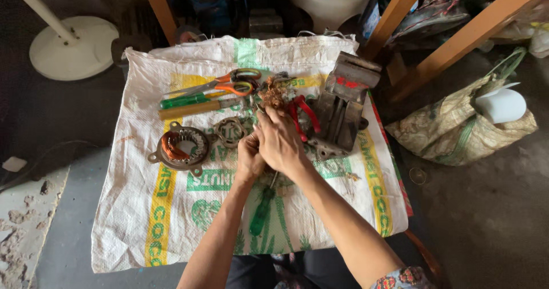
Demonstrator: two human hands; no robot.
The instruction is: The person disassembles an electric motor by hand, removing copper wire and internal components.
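Hands joined over a tangle of copper wire at mid-sack.

L hand & R hand pressed together, fingers curled shut on a copper wire clump that sticks out above the R fingertips; how much of it each hand pinches I cannot tell. All on 1 white woven sack: 1 motor stator w/ copper windings, left of the hands; 1 metal ring just beside the L hand; 1 pr orange-handled scissors; 3 screwdrivers, i.e. 1 green-handled, 1 yellow-handled, 1 green one under the forearms; 1 pr red-handled pliers touching the R hand; 1 grey metal housing to the right.
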